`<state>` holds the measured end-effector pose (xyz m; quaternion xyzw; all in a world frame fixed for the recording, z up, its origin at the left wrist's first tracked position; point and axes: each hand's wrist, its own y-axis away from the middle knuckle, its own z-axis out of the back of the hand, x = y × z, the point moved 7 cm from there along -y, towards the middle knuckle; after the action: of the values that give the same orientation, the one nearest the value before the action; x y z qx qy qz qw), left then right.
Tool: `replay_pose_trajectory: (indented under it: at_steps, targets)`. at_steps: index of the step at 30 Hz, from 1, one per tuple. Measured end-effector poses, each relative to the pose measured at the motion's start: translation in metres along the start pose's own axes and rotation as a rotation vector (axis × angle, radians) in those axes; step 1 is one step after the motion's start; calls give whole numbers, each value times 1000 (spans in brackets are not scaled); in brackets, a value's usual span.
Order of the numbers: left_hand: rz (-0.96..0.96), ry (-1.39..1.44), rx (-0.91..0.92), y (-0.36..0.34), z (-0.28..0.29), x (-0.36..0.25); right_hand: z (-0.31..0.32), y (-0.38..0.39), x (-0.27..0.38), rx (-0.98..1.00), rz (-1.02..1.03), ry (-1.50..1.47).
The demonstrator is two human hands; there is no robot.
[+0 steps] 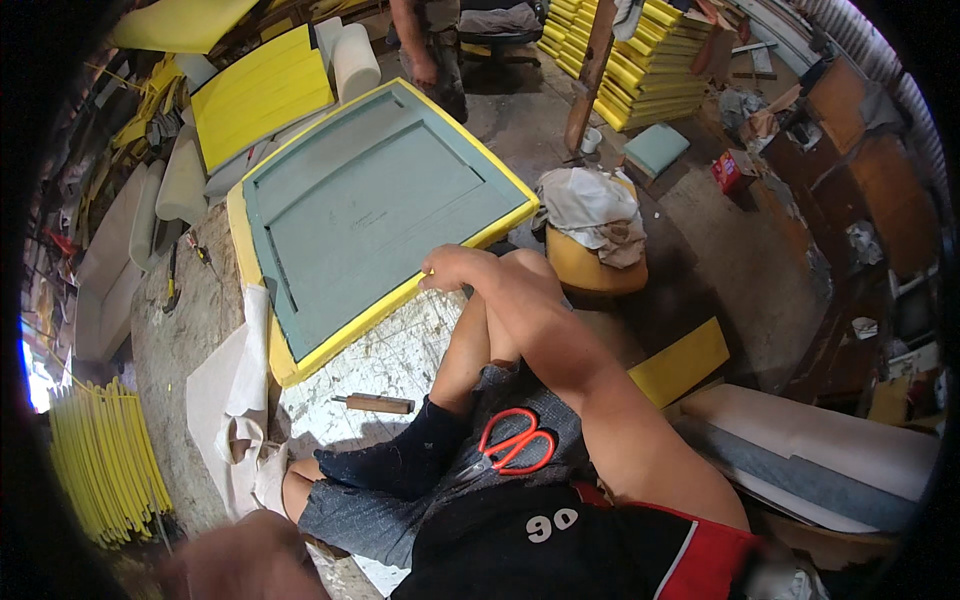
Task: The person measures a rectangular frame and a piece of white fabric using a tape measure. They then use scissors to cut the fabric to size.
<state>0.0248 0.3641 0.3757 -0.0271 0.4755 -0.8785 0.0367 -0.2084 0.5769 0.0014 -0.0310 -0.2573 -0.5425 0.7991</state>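
My right hand grips the near right edge of a large grey panel with a yellow foam border. The panel leans over my bent legs and the worktable. Low on the left, my left hand is smeared by motion, so its fingers cannot be made out. A pale fabric piece hangs from the panel's near left corner and drapes down by my knee. On my lap lie scissors with red handles. A tool with a wooden handle rests on the table beside my dark sock.
On the table's left lie a hammer and a small hand tool. Yellow foam strips stand at left. Another person's hand shows beyond the panel. A cloth-topped stool and yellow stacks are at right.
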Motion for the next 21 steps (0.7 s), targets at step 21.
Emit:
replay_pose_trajectory:
  at_steps: [21]
  targets:
    - [1368,-229,682,379,-125,73,-6,-7,-2,73,-143,-55]
